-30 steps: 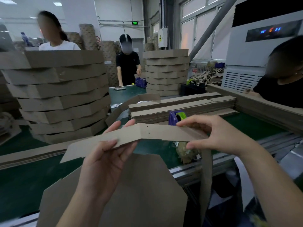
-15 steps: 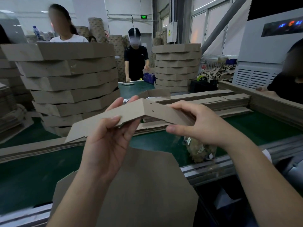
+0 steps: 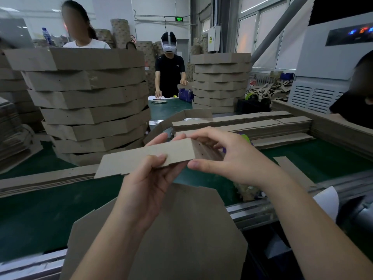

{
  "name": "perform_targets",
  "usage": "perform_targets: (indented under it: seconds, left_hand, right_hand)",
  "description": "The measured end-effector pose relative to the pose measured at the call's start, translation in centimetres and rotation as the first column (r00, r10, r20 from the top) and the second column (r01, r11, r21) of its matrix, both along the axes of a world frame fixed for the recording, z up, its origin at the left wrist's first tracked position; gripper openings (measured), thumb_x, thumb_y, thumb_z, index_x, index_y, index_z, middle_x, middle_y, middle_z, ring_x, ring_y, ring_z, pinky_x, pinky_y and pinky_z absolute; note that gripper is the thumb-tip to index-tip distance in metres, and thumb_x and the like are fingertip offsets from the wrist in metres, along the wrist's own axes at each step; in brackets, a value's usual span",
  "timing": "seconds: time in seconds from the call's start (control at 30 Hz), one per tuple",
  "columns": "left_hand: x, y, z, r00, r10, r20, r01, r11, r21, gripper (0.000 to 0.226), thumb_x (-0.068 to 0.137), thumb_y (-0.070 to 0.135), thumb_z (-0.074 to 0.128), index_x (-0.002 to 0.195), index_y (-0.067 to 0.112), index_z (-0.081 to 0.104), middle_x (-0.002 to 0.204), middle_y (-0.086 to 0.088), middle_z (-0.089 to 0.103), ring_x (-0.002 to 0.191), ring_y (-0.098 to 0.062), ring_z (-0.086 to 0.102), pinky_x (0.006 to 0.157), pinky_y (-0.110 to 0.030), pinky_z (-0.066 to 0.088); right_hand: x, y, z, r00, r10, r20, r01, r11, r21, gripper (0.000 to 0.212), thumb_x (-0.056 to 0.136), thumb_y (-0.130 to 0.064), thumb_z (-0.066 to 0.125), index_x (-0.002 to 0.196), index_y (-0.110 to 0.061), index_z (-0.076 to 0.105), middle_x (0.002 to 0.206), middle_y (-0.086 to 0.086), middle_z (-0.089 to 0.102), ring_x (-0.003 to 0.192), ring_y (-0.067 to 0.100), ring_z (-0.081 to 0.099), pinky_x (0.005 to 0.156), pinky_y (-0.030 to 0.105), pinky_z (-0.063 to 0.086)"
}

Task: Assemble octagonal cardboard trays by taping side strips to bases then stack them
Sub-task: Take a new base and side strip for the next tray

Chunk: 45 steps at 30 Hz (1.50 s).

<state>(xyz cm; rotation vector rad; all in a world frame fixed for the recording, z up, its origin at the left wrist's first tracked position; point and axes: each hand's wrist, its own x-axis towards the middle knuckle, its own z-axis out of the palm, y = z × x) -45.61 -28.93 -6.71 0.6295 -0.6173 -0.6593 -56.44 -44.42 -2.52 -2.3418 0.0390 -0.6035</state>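
I hold a brown cardboard side strip (image 3: 145,158) in the air over the green table, folded sharply at a crease near its middle. My left hand (image 3: 149,178) pinches the left part, thumb in front and fingers behind. My right hand (image 3: 228,158) grips the right part, which bends away from me and is mostly hidden by the fingers. Below my forearms a flat octagonal cardboard base (image 3: 181,235) lies at the table's near edge. A tall stack of finished octagonal trays (image 3: 88,102) stands at the left.
Flat side strips (image 3: 252,126) are piled beyond my hands, with a bent strip (image 3: 181,118) beside them. A second tray stack (image 3: 220,81) stands farther back. Long strips (image 3: 40,180) lie at the left. Three people work around the table. A metal rail (image 3: 252,211) edges it.
The strip has been folded further, from nearly straight to a sharp bend at the crease. My hands have drawn closer together and risen slightly.
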Motion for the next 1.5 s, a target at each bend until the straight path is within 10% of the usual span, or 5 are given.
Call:
perform_targets:
  seconds: [0.23, 0.53, 0.93, 1.1, 1.5]
  left_hand:
    - [1.6, 1.2, -0.6, 0.998, 0.031, 0.061, -0.036, 0.995, 0.089, 0.068, 0.076, 0.025, 0.072, 0.135, 0.004, 0.048, 0.128, -0.016, 0.063, 0.11, -0.037, 0.065, 0.081, -0.029, 0.056]
    - [3.6, 2.3, -2.0, 0.985, 0.129, 0.118, -0.144, 0.98, 0.138, 0.03, 0.084, 0.017, 0.052, 0.11, 0.009, 0.065, 0.117, -0.022, 0.067, 0.082, -0.029, 0.072, 0.071, -0.034, 0.059]
    - [6.0, 3.2, -1.2, 0.961, 0.109, 0.253, -0.169, 0.959, 0.228, 0.062, 0.047, 0.039, 0.094, 0.096, 0.007, 0.075, 0.101, -0.029, 0.068, 0.074, -0.037, 0.069, 0.063, -0.036, 0.057]
    - [7.9, 4.6, -0.9, 0.949, 0.213, 0.232, -0.275, 0.919, 0.283, 0.028, 0.065, 0.023, 0.078, 0.088, 0.008, 0.077, 0.097, -0.029, 0.069, 0.07, -0.035, 0.07, 0.061, -0.036, 0.058]
    - [14.7, 8.5, -5.0, 0.998, 0.067, 0.014, -0.062, 0.789, 0.611, 0.026, 0.077, 0.016, 0.059, 0.092, 0.005, 0.076, 0.109, -0.025, 0.069, 0.08, -0.035, 0.071, 0.065, -0.039, 0.059]
  right_hand:
    - [-0.4, -2.8, -0.1, 0.941, -0.296, 0.162, 0.288, 0.955, 0.075, 0.059, 0.055, -0.081, 0.054, 0.106, -0.051, 0.055, 0.098, -0.028, 0.057, 0.091, -0.011, 0.054, 0.064, 0.01, 0.046]
    - [-1.7, -13.7, 0.7, 0.433, -0.827, 0.358, 0.796, 0.537, 0.278, 0.06, 0.079, -0.058, 0.065, 0.124, -0.02, 0.055, 0.113, -0.004, 0.057, 0.104, 0.017, 0.053, 0.08, 0.032, 0.043]
    - [14.9, -16.1, 2.1, 0.71, -0.699, 0.079, 0.626, 0.576, -0.525, 0.074, 0.087, -0.052, 0.063, 0.15, -0.033, 0.029, 0.156, -0.002, 0.029, 0.142, 0.027, 0.026, 0.113, 0.052, 0.025]
    - [21.8, -10.7, -3.0, 0.884, -0.264, -0.385, 0.071, 0.892, -0.447, 0.033, 0.092, -0.033, 0.064, 0.122, -0.02, 0.064, 0.122, 0.003, 0.065, 0.105, 0.016, 0.059, 0.091, 0.029, 0.047]
    - [24.7, -10.0, -8.7, 0.822, -0.219, -0.525, -0.139, 0.818, -0.558, 0.057, 0.082, -0.065, 0.059, 0.124, -0.028, 0.063, 0.128, -0.001, 0.052, 0.121, 0.024, 0.04, 0.098, 0.039, 0.034]
